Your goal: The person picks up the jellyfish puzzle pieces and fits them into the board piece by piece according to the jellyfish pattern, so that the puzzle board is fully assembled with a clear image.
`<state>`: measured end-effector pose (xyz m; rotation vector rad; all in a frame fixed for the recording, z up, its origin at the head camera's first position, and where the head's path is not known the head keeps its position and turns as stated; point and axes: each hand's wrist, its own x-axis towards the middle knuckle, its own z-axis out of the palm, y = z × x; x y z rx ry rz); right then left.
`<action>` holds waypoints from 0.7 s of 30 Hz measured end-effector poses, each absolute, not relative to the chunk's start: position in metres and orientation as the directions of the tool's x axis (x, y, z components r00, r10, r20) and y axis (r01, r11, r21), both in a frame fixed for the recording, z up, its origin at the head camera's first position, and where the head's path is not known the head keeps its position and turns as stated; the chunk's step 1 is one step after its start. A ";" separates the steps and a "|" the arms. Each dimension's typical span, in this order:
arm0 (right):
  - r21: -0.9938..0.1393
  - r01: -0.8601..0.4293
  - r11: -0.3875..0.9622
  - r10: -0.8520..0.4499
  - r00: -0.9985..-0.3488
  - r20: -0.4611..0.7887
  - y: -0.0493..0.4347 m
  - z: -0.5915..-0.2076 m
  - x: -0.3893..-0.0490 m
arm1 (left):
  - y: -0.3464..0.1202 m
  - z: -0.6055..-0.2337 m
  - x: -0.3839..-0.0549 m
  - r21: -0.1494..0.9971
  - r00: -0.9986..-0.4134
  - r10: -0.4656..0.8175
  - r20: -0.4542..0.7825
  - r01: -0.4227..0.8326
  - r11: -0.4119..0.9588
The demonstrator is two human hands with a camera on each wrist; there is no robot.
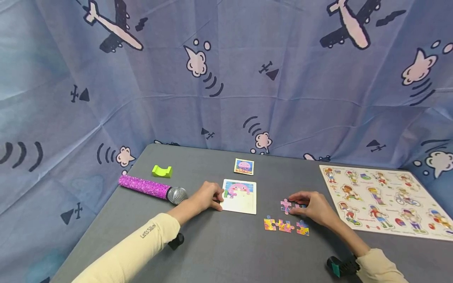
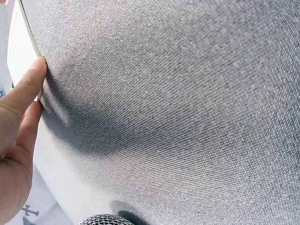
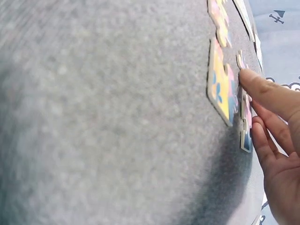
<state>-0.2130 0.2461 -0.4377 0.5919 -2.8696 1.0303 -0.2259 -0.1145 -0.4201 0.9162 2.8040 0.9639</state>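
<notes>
My left hand [image 1: 209,196] grips the near left corner of a white-framed puzzle tray [image 1: 239,206], thumb on the near edge, finger at the side. Pieces forming part of a pink creature on blue fill its upper part; the lower part shows bare board. My right hand [image 1: 313,206] lies over the table with thumb and forefinger around the right end of a pink puzzle piece [image 1: 285,206]. Beneath those fingers is a second pink-and-blue piece [image 3: 247,124], partly hidden. Nearer lie yellow-and-pink pieces [image 1: 284,226] in a row, with a yellow-and-blue one [image 1: 302,228] at its right.
A small picture card [image 1: 243,166] lies behind the tray. To the left are a purple glitter microphone [image 1: 146,186] and a lime-green curved block [image 1: 162,171]. A large board with cartoon figures [image 1: 385,200] covers the right side. A blue patterned curtain [image 1: 226,78] hangs behind the table.
</notes>
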 end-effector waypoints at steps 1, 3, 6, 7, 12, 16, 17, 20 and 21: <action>-0.603 -0.366 0.709 -0.340 -0.926 0.163 0.246 -0.438 -0.213 | -0.114 -0.420 -0.226 0.579 -0.826 0.544 0.148 0.518 0.630; -0.599 -0.371 0.710 -0.340 -0.925 0.169 0.246 -0.439 -0.214 | -0.114 -0.421 -0.226 0.581 -0.824 0.546 0.154 0.522 0.625; -0.619 -0.379 0.688 -0.345 -0.921 0.181 0.246 -0.439 -0.214 | -0.114 -0.422 -0.226 0.580 -0.823 0.547 0.157 0.525 0.624; -0.639 -0.375 0.671 -0.342 -0.922 0.181 0.246 -0.438 -0.215 | -0.114 -0.422 -0.227 0.575 -0.820 0.549 0.161 0.530 0.624; -0.802 -0.330 0.499 -0.339 -0.925 0.170 0.249 -0.437 -0.216 | -0.114 -0.420 -0.226 0.566 -0.816 0.555 0.163 0.538 0.625; -0.890 -0.262 0.373 -0.332 -0.934 0.135 0.249 -0.436 -0.217 | -0.114 -0.419 -0.226 0.562 -0.812 0.558 0.169 0.545 0.622; -0.904 -0.239 0.355 -0.325 -0.938 0.121 0.248 -0.435 -0.216 | -0.114 -0.419 -0.225 0.568 -0.815 0.556 0.164 0.539 0.622; -0.940 -0.148 0.308 -0.291 -0.955 0.056 0.245 -0.435 -0.216 | -0.113 -0.419 -0.225 0.579 -0.824 0.545 0.151 0.521 0.627; -0.949 -0.123 0.292 -0.284 -0.958 0.037 0.244 -0.435 -0.216 | -0.113 -0.419 -0.225 0.585 -0.827 0.542 0.147 0.514 0.627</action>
